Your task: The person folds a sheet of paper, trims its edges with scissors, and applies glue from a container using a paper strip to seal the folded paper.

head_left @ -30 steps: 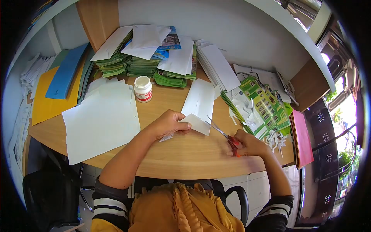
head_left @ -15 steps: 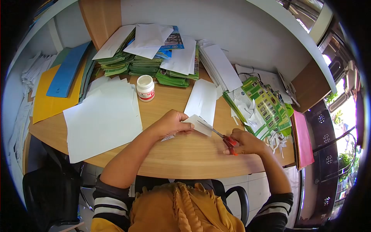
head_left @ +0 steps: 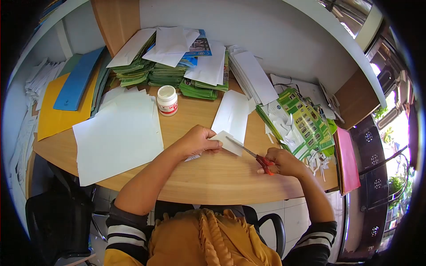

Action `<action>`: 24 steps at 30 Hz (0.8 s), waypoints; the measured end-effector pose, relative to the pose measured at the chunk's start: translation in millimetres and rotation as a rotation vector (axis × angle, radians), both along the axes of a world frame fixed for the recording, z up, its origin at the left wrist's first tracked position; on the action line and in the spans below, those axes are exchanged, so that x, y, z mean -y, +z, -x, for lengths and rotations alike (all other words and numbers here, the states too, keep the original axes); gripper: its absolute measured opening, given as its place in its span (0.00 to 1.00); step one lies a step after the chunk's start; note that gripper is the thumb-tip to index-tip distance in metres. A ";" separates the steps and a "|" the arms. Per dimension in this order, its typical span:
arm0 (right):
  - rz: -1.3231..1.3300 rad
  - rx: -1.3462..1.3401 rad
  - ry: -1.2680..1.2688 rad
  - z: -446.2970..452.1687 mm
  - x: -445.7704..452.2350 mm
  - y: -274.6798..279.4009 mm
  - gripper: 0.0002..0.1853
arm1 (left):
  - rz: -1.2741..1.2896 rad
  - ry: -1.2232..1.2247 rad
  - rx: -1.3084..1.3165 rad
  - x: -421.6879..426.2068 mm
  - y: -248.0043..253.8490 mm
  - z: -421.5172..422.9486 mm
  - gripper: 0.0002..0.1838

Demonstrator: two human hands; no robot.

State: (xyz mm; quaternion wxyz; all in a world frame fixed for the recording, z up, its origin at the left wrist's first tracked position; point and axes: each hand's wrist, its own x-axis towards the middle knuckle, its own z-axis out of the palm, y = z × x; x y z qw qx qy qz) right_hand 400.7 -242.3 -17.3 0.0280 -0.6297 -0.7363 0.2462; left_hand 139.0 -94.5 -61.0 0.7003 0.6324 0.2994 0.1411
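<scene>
Between thumb and fingers, my left hand (head_left: 202,139) pinches a small piece of white paper (head_left: 231,147) above the desk. My right hand (head_left: 284,163) grips the red handles of a pair of scissors (head_left: 265,163), whose blades point left and lie at the paper piece. Whether the blades are fully closed is hard to make out. Just beyond the hands lies a white envelope (head_left: 233,111) on the wooden desk (head_left: 191,181). Under my left wrist a small white scrap (head_left: 192,158) shows in part.
A white jar (head_left: 167,101) stands behind my left hand. Large white sheets (head_left: 120,137) lie on the left, near a blue folder (head_left: 79,80). Green booklets (head_left: 166,75) are stacked at the back. Paper strips (head_left: 318,162) and green printed sheets (head_left: 306,119) lie to the right.
The scissors' red handles have drawn closer together and shifted slightly upward with my right hand. My left hand and the paper piece stay almost in the same place.
</scene>
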 end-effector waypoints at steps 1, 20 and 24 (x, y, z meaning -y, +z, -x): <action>0.000 0.000 0.000 0.5 -0.8 0.2 0.27 | 0.000 0.000 0.000 0.3 0.2 -0.2 0.07; 0.083 0.037 -0.002 16.3 -14.9 8.4 0.29 | -0.046 -0.014 -0.029 1.0 -0.2 -0.7 0.07; 0.039 0.068 0.048 17.5 -17.5 0.4 0.29 | -0.063 -0.025 -0.034 2.3 -1.2 -1.8 0.06</action>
